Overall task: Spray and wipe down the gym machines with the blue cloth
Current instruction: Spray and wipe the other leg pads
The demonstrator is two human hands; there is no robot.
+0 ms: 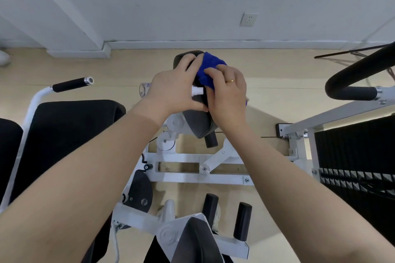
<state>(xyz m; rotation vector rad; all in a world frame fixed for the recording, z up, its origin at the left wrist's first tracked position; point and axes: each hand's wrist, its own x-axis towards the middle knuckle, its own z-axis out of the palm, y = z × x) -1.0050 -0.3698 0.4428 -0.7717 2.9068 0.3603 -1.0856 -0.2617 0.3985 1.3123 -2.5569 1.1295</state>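
Here, at the centre of the frame, both hands meet over a dark grey pad (197, 123) of a white-framed gym machine (213, 175). The right hand (229, 94) presses the blue cloth (208, 70) onto the top of the pad, its fingers (210, 71) curled over the bunched fabric; a gold ring (230, 81) sits on one finger. The left hand (171, 92) grips a clear spray bottle (145, 89), whose body sticks out to the left of the hand while its white nozzle (197, 90) points right, just beside the cloth. The left fingertips also touch the pad's upper edge. At left of the frame lies a black seat cushion (70, 134) with a black-gripped handle (70, 84) above it. At right, a curved black bar (359, 74) arcs above a black weight stack (354, 156). A wall socket (248, 19) sits in the upper right.
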